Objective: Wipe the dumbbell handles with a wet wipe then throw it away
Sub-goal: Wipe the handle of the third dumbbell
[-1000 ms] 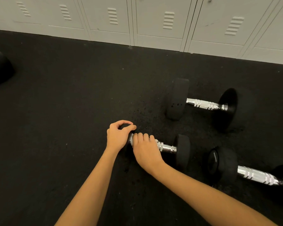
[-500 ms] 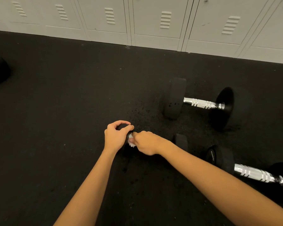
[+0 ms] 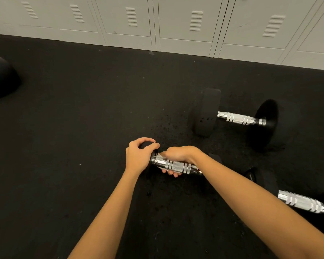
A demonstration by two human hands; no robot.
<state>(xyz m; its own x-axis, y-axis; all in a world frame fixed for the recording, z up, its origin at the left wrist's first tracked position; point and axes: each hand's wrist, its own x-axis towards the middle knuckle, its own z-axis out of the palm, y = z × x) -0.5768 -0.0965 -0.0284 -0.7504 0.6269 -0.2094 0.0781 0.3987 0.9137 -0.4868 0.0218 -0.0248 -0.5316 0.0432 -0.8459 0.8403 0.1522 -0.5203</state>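
Observation:
A small dumbbell lies on the black floor in front of me, its chrome handle (image 3: 176, 166) in view. My left hand (image 3: 138, 156) grips its black left weight head. My right hand (image 3: 178, 156) curls round the handle from behind, fingertips showing under the bar, with a white wet wipe (image 3: 159, 156) pinched against the handle's left end. My right forearm hides the dumbbell's right head. A larger dumbbell (image 3: 239, 118) lies further back to the right, and a third dumbbell (image 3: 303, 202) lies at the lower right.
White metal lockers (image 3: 176, 25) line the far wall. A black rounded object (image 3: 0, 77) sits at the left edge. The floor is dark rubber matting (image 3: 73, 128).
My right hand has turned round the handle, from lying on top to curling behind it with fingers underneath, so the chrome handle shows again. My left hand stays on the weight head.

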